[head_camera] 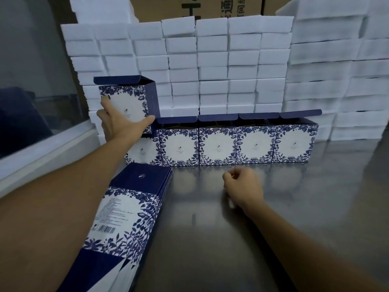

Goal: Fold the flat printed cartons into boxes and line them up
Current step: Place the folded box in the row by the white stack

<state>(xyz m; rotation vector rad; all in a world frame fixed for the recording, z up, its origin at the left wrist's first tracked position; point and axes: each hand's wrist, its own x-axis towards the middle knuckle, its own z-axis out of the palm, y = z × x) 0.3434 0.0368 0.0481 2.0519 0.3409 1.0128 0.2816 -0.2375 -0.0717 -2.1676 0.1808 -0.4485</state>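
Gripping a folded box (126, 102) by its printed front, the left hand (120, 125) is spread with thumb at the lower right edge and fingers (104, 105) at the left edge; the box, white with blue floral border and navy lid flap raised, is held above the leftmost box of a row (237, 144) of five like boxes, lids open. Below the wrist, a stack of flat cartons (130, 209) lies, barcode panel uppermost. The right hand (242, 186) rests knuckles-down, fingers curled on nothing, just before the row. Surface: grey reflective table (231, 239). Behind the fingers: stacked white foam blocks (221, 66), brown cardboard above.
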